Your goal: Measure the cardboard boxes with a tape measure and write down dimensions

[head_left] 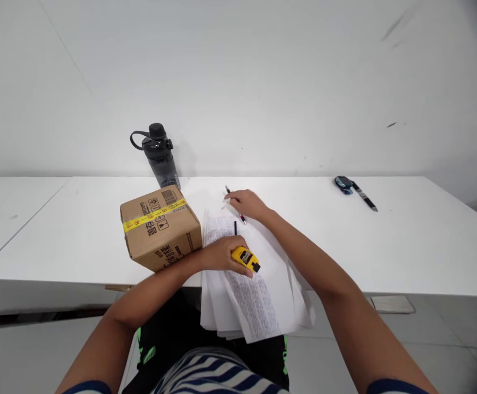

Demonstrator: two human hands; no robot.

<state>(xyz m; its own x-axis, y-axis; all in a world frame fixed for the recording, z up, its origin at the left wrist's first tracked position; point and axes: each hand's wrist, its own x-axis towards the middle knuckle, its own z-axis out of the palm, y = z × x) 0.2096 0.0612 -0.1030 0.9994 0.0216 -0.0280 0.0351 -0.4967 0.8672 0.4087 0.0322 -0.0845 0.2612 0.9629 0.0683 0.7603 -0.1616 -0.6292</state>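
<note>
My left hand (pixel 224 253) is closed around a yellow box cutter (pixel 244 257) with a black end, over sheets of paper (pixel 259 306) covered in handwriting. Just above its knuckles a short dark stick (pixel 235 227) shows; I cannot tell whether it belongs to the cutter. Farther back, my right hand (pixel 247 204) has its fingers closed on a pen (pixel 242 218), whose two ends stick out on either side. The papers hang over the table's front edge. Beside my left forearm stands a taped cardboard box (pixel 160 227).
A dark water bottle (pixel 160 156) with a loop stands behind the box, near the wall. To the right on the white table (pixel 419 246) lie a small dark blue object (pixel 343 184) and a black marker-like pen (pixel 364 196).
</note>
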